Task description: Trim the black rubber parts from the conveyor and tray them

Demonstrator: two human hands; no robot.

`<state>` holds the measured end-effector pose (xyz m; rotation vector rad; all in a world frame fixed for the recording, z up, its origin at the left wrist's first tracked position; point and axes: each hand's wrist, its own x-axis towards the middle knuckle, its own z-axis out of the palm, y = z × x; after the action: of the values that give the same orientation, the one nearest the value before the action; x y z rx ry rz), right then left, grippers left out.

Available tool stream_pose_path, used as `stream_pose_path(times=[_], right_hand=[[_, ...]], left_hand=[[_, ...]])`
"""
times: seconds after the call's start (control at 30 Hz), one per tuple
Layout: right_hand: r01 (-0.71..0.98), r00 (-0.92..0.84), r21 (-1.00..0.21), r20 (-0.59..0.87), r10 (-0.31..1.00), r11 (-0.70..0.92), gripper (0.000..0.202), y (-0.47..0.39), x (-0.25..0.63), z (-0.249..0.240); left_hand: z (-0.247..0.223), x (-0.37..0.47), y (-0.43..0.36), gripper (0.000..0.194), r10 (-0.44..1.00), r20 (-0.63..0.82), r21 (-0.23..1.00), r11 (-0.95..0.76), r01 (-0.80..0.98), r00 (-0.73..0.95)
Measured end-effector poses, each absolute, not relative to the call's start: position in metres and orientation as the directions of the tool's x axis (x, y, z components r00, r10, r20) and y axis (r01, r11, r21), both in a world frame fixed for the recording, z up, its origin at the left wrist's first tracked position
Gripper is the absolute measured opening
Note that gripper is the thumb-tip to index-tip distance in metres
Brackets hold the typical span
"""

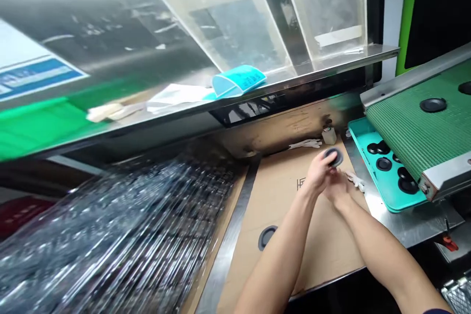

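Observation:
My left hand (318, 174) holds a round black disc (333, 156) above a brown cardboard sheet (279, 196). My right hand (337, 188) sits just behind and below it, fingers touching the left hand; whether it grips the disc is unclear. Another black disc (266, 237) lies flat on the cardboard, near my left forearm. Several more black discs (383, 163) rest in a teal tray (390, 201) to the right of my hands.
A green conveyor belt (412, 127) carrying a black disc (433, 104) ends over the teal tray. A blurred clear plastic tray stack (110, 235) fills the lower left. A small bottle (328, 134) stands behind my hands. A steel shelf (257, 89) with blue labels runs overhead.

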<state>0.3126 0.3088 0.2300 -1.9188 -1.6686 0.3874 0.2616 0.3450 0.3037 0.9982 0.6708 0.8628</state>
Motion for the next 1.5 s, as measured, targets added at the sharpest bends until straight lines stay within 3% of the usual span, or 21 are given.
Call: stream_pose_path(times=[0.1, 0.2, 0.43, 0.53, 0.73, 0.8, 0.87, 1.0, 1.07, 1.3, 1.5], right_hand=[[0.854, 0.273, -0.488, 0.123, 0.954, -0.181, 0.034, 0.313, 0.31, 0.225], [0.906, 0.241, -0.381, 0.106, 0.965, -0.185, 0.036, 0.311, 0.305, 0.225], [0.945, 0.066, -0.324, 0.092, 0.994, -0.033, 0.05, 0.302, 0.283, 0.232], [0.952, 0.04, -0.305, 0.081, 0.996, -0.013, 0.041, 0.299, 0.291, 0.249], [0.89, 0.452, 0.019, 0.094, 0.887, -0.456, 0.034, 0.281, 0.347, 0.271], [0.887, 0.461, 0.007, 0.032, 0.887, -0.461, 0.031, 0.282, 0.36, 0.266], [0.914, 0.406, -0.061, 0.062, 0.912, -0.402, 0.033, 0.294, 0.37, 0.264], [0.943, 0.324, -0.198, 0.364, 0.873, -0.268, 0.036, 0.361, 0.391, 0.291], [0.947, 0.315, -0.206, 0.425, 0.849, -0.248, 0.034, 0.404, 0.402, 0.316], [0.965, 0.255, -0.134, 0.274, 0.927, -0.226, 0.026, 0.49, 0.417, 0.359], [0.985, 0.174, -0.017, 0.164, 0.971, -0.174, 0.028, 0.491, 0.432, 0.355]], left_hand=[[0.252, 0.184, 0.355, 0.022, 0.903, -0.242, 0.839, 0.378, -0.391, 0.355], [0.221, 0.138, 0.362, 0.018, 0.902, -0.281, 0.834, 0.399, -0.382, 0.328], [0.212, 0.122, 0.374, 0.031, 0.93, -0.221, 0.865, 0.326, -0.38, 0.294], [0.214, 0.123, 0.368, 0.035, 0.892, -0.204, 0.793, 0.392, -0.467, 0.402], [0.222, 0.123, 0.364, 0.029, 0.805, -0.231, 0.645, 0.547, -0.534, 0.546], [0.223, 0.128, 0.36, 0.029, 0.77, -0.263, 0.588, 0.606, -0.536, 0.581], [0.224, 0.137, 0.352, 0.03, 0.699, -0.291, 0.531, 0.686, -0.497, 0.653], [0.228, 0.153, 0.333, 0.039, 0.587, -0.265, 0.5, 0.762, -0.411, 0.765], [0.232, 0.153, 0.332, 0.043, 0.603, -0.248, 0.493, 0.752, -0.438, 0.758], [0.239, 0.138, 0.354, 0.056, 0.625, -0.366, 0.445, 0.768, -0.46, 0.69], [0.241, 0.132, 0.361, 0.052, 0.665, -0.317, 0.368, 0.743, -0.559, 0.676]])
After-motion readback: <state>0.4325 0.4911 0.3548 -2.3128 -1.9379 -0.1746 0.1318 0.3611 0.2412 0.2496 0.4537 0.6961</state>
